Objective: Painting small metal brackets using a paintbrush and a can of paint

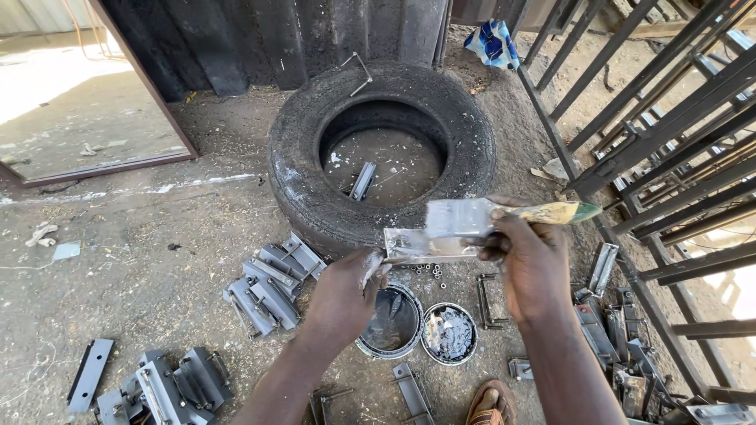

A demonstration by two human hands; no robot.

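Two round paint tins sit side by side on the dirt floor, near the person and just below the hands. The left tin [391, 321] holds dark grey paint with a glossy surface, and the left hand partly covers its near-left rim. The right tin [449, 334] is smaller and holds pale silver paint that looks streaked and lumpy. Beyond them lies a worn tyre [382, 153], flat on the ground, with a small grey metal piece [363, 180] and scattered debris inside its ring.

The left hand [344, 297] is closed around the left end of a flat metal bracket [421, 245], fingers and thumb pinching it, with silver paint smeared on the knuckles. The bracket is held above the tins, in front of the tyre's near wall. Its long axis runs left to right, nearly level, and its wet silver face is turned upward.

The right hand [529, 260] grips a paintbrush [504, 216], fingers wrapped around the handle. The brush also lies left to right: its silver-coated bristles point left and rest on the bracket's right part, while the yellow-green handle tip points right.

Painted grey brackets [272, 283] lie in a cluster to the left of the tins.
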